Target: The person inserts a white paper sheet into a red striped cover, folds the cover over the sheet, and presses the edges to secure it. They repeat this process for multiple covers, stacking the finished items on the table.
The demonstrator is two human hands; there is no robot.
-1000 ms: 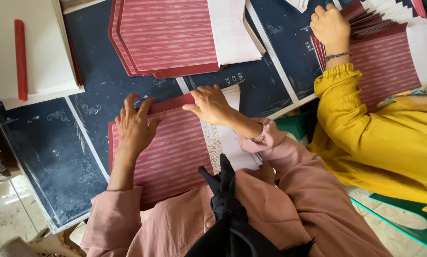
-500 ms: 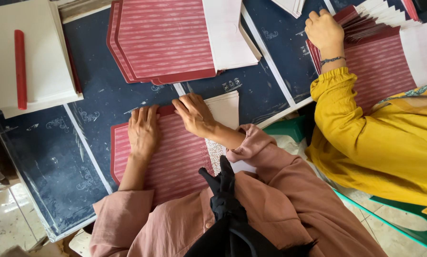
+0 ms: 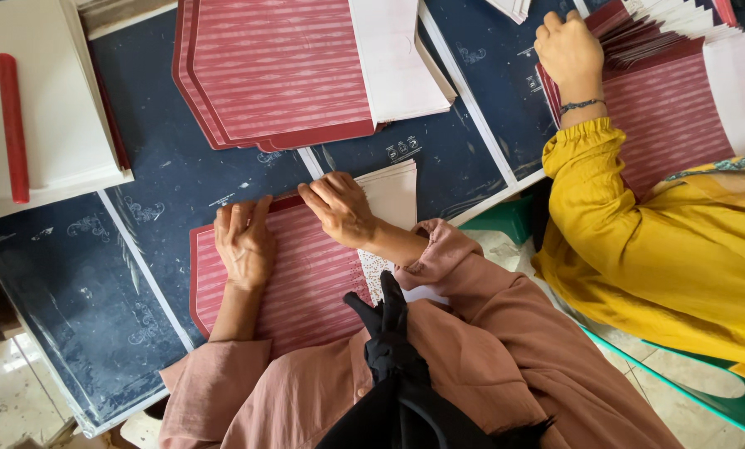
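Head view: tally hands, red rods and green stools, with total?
Person's own hands: 2, left hand and right hand, flat on the dark red striped paper sheet
Co-worker's hand: 1
Red rod: 1
Green plastic stool: 1
Total: 5

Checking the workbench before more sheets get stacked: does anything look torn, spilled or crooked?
Nothing stands out. Both hands, left hand and right hand, lie flat on the maroon striped sheet; the maroon sheet stack looks unspilled and undamaged.

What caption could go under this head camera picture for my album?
Left hand and right hand press flat on a red striped sheet atop a dark blue table.
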